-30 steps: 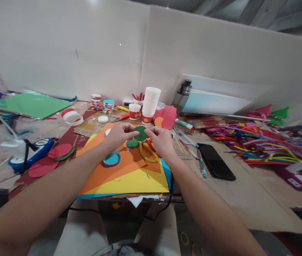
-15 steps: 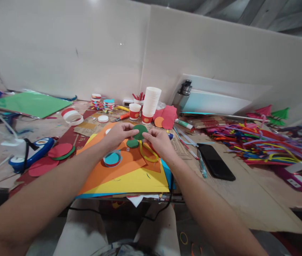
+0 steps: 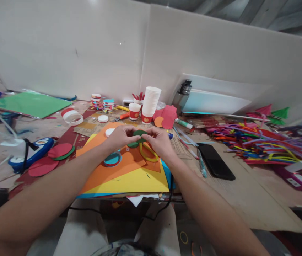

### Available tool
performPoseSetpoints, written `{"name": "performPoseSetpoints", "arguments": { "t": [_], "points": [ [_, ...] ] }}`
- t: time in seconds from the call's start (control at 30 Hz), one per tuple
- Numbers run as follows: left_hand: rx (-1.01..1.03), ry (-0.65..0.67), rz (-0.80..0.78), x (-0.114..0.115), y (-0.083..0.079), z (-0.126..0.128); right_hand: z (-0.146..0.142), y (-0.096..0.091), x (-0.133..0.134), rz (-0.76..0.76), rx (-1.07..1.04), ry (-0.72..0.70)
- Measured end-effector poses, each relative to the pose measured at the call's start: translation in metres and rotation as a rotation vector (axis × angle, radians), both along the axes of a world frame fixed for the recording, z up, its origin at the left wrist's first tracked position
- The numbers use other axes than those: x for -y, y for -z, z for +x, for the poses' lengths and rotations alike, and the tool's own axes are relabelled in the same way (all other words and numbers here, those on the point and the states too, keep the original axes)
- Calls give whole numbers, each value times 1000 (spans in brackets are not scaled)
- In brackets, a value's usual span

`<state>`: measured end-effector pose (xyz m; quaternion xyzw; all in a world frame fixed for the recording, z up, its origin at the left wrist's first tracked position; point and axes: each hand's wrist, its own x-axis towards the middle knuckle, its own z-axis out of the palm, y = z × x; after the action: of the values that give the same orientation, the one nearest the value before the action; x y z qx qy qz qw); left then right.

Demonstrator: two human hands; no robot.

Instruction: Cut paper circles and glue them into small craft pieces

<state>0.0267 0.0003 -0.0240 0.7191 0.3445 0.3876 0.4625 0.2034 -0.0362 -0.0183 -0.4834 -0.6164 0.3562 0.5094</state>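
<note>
Between my two hands is a dark green paper disc (image 3: 139, 134), tilted so its face looks narrow. My left hand (image 3: 123, 137) pinches its left edge, and my right hand (image 3: 157, 139) grips the right edge with thumb and fingers. Just under it lies a second green disc (image 3: 133, 145), partly covered by my fingers. A yellow looped strip (image 3: 149, 155) rests below my right hand. Near my left wrist sits a shallow round ring with a blue inside (image 3: 112, 158). Orange paper (image 3: 108, 176) and yellow paper (image 3: 140, 183) lie beneath.
Behind my hands stand a stack of paper cups (image 3: 151, 103) and a single cup (image 3: 134, 111). A black phone (image 3: 216, 161) lies to the right, before a heap of coloured pipe cleaners (image 3: 260, 142). At left are red discs (image 3: 43, 166) and a blue tool (image 3: 32, 156) with a cord.
The green disc has tipped from facing me to lying flatter, and both hands have closed in around it. More of the white lid beside my left hand shows.
</note>
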Motion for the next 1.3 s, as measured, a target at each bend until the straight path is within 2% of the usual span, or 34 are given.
{"name": "performPoseSetpoints", "arguments": {
  "t": [0.13,0.23,0.37,0.47,0.63,0.87,1.1,1.3],
  "points": [
    [80,49,-55,3,-4,0,-2,1,0,54,-113,29],
    [144,65,-63,3,-6,-1,-4,1,4,158,-84,64],
    [256,40,-83,0,-3,1,-8,1,13,383,189,134],
    [339,34,-177,-1,0,4,-9,2,15,512,395,169],
    [423,179,-295,3,2,7,-6,7,10,598,551,199],
    [425,150,-237,-1,6,6,-8,2,15,523,542,145],
    [423,114,-265,3,0,6,-11,-4,18,397,338,72],
    [418,126,-301,5,-2,6,-12,1,15,310,125,2]
  ]
}}
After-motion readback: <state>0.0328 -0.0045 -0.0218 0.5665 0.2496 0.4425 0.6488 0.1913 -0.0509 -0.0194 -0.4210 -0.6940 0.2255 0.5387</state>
